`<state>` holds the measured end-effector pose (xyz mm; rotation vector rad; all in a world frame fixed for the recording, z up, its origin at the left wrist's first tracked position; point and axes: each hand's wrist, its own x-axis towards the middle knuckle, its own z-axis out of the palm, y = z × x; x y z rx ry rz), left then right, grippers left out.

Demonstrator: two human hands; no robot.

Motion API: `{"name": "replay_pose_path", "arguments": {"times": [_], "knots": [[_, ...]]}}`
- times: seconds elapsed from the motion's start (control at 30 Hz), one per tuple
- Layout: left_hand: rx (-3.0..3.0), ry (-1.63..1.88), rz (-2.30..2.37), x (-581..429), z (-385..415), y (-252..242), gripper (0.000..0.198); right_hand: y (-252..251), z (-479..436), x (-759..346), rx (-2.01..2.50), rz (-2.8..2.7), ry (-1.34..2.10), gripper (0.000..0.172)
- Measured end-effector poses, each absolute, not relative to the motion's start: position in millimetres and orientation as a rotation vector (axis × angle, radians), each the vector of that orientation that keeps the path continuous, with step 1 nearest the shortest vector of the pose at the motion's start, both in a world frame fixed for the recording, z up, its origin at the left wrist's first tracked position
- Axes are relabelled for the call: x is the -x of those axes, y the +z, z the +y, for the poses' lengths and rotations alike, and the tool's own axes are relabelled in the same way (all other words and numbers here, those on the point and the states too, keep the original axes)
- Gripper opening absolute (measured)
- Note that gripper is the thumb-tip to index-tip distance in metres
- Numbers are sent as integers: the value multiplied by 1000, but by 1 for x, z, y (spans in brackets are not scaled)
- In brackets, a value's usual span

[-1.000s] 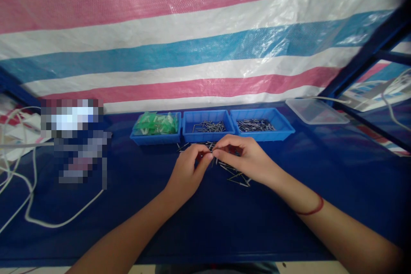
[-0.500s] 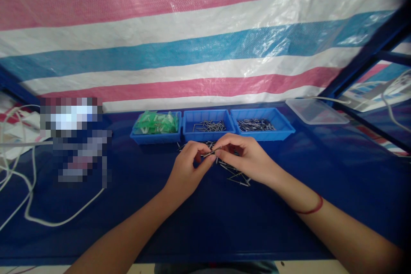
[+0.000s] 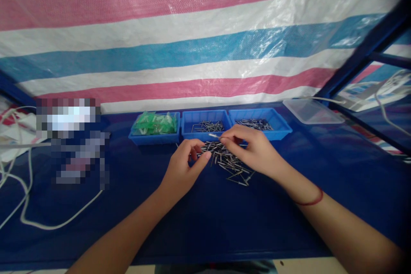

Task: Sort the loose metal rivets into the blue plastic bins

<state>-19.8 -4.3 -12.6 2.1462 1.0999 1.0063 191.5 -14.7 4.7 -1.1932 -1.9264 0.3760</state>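
Between my hands, a loose pile of thin metal rivets [image 3: 229, 158] lies on the blue table [image 3: 205, 218]. My right hand [image 3: 245, 145] pinches one small metal rivet [image 3: 214, 136] above the pile, its pale end pointing left toward the middle bin. At the pile's left edge, my left hand [image 3: 188, 162] has thumb and fingers apart and holds nothing. Behind the pile stand a blue bin with green plastic packets [image 3: 154, 124], a middle blue bin [image 3: 205, 116] with metal rivets, and a right blue bin [image 3: 282, 126] with more of them.
A clear plastic lid [image 3: 313, 111] lies at the back right. White cables [image 3: 48, 226] curl over the left side, near blurred-out items. Striped plastic sheeting [image 3: 192, 51] hangs behind the table, and a blue frame post [image 3: 359, 55] rises at the right.
My hands have moved apart. The right one has lifted slightly toward the bins with a rivet in its fingers, while the left has let go and opened. More of the pile shows between them.
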Motion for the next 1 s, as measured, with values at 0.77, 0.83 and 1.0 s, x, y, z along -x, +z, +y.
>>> {"name": "replay_pose_path", "arguments": {"times": [0.77,0.83,1.0], "knots": [[-2803,250,1632,41,10,-14,40,0,-51,-224,1398,-2032,161,29],[-2820,249,1597,41,12,-18,40,-17,-62,-213,1370,-2095,61,36],[-2834,301,1455,38,11,-25,35,-42,-67,-206,1593,-2103,-56,60]]}}
